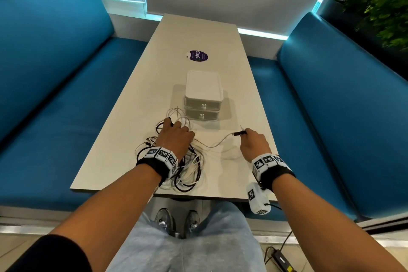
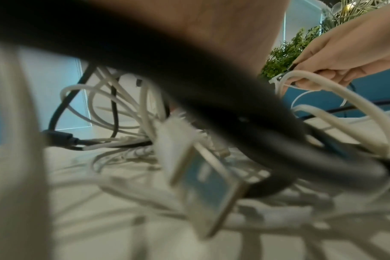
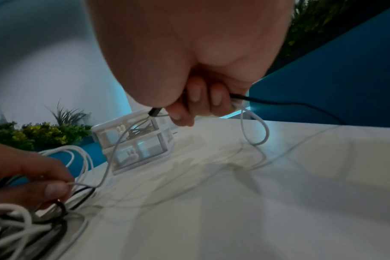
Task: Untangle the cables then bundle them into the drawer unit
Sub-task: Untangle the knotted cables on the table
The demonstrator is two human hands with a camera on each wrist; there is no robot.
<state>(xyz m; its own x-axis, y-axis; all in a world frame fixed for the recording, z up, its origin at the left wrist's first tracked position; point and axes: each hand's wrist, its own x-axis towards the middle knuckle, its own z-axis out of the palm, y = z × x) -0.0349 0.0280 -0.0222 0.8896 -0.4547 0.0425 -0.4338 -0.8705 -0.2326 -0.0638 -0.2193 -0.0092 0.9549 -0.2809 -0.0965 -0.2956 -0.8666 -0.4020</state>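
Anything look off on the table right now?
Only the cable tangle: its loops spill over the table's near edge. The drawer unit sits square, both drawers shut. No visible damage.

Bare table (image 1: 231,81) right of drawer unit (image 1: 203,95), passable. Left and in front of the unit: blocked by cable tangle (image 1: 185,161). Behind the unit: only a flat sticker (image 1: 197,56).

Tangled black and white cables (image 1: 187,168) before a shut two-drawer white unit (image 1: 203,95).
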